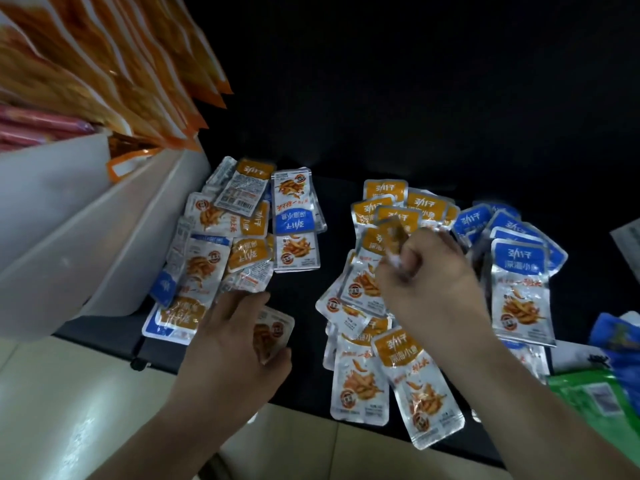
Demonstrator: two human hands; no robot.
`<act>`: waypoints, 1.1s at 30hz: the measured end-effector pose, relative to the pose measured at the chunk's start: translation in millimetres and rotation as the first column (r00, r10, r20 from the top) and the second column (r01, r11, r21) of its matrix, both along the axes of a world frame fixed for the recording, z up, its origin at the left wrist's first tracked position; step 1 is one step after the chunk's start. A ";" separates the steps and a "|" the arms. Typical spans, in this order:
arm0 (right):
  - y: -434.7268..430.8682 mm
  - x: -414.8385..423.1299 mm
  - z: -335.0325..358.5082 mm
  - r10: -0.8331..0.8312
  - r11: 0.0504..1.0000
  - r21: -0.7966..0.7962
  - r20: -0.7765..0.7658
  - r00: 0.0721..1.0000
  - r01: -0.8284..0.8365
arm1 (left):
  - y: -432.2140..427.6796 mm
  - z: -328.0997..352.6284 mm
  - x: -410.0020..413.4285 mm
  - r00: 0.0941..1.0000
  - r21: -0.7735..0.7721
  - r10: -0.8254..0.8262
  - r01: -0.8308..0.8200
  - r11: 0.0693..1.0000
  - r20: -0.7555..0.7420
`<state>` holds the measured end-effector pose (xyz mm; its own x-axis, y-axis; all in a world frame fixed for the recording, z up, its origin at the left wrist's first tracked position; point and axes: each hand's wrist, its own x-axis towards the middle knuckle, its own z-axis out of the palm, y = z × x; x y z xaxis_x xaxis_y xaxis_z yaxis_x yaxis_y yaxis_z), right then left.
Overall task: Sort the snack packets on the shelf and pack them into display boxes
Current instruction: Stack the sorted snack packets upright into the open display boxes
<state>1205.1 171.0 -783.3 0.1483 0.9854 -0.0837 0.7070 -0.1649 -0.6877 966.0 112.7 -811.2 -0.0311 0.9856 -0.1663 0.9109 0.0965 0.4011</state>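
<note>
Our right hand [429, 282] pinches a blurred orange-topped packet [393, 233] above the shelf [301, 299]; our left hand [235, 341] covers a half-hidden packet [275, 327] (grip obscured, we cannot tell)

Silver packets [360, 379] orange-topped (blue-topped packets [519, 271] too); shelf [304, 299] black; display boxes [69, 220] white; bag [581, 393] green.

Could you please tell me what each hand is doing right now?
Left hand: over a packet, grip cannot be told.
Right hand: pinching an orange packet.
</note>
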 end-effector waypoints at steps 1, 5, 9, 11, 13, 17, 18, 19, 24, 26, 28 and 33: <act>1.4 -0.6 -3.3 0.002 0.999 -0.039 0.023 1.000 -0.001 | 1.7 5.0 5.1 0.997 0.027 0.019 -0.021 0.999 0.081; 10.1 0.9 -16.9 -0.039 0.991 -0.124 0.001 0.999 0.039 | 16.6 30.6 29.2 0.875 -0.038 0.138 -0.136 0.990 0.464; 11.1 8.1 -16.3 -0.073 0.974 -0.217 -0.069 0.995 0.057 | 32.9 43.5 45.8 0.579 -0.231 0.300 -0.192 0.954 0.758; 4.5 12.8 -13.3 -0.067 0.984 -0.170 -0.066 0.996 0.055 | 37.8 44.2 46.7 0.407 -0.283 0.330 -0.173 0.943 0.852; -2.5 16.9 -6.4 -0.065 0.998 -0.023 -0.067 0.996 0.064 | 40.2 42.3 43.2 0.269 -0.275 0.308 -0.155 0.949 0.913; -2.0 19.5 28.6 -0.074 0.923 -0.376 -0.376 0.924 -0.079 | 41.1 50.3 42.7 0.191 -0.138 0.170 -0.172 0.976 0.967; -1.2 19.9 36.5 -0.119 0.853 -0.497 -0.483 0.868 -0.160 | 40.0 53.2 44.1 0.209 -0.094 0.133 -0.185 0.978 0.969; -1.2 19.4 42.1 -0.166 0.806 -0.543 -0.589 0.791 -0.235 | 37.7 54.2 45.0 0.245 -0.053 0.101 -0.193 0.980 0.964; -7.1 10.5 26.0 -0.334 0.900 -0.433 -0.767 0.548 -0.057 | 18.9 39.8 50.7 0.574 0.084 0.007 -0.133 0.987 0.819; -8.7 7.0 20.4 -0.305 0.923 -0.384 -0.754 0.582 -0.014 | 14.9 37.8 53.8 0.554 -0.018 0.129 -0.201 0.979 0.823; -11.8 1.2 20.1 -0.248 0.943 -0.331 -0.750 0.614 -0.024 | 13.9 39.0 55.5 0.517 -0.156 0.290 -0.287 0.945 0.805; -19.6 -17.5 26.0 -0.109 0.973 -0.219 -0.723 0.682 -0.076 | 10.1 42.3 52.1 0.492 -0.334 0.469 -0.340 0.879 0.733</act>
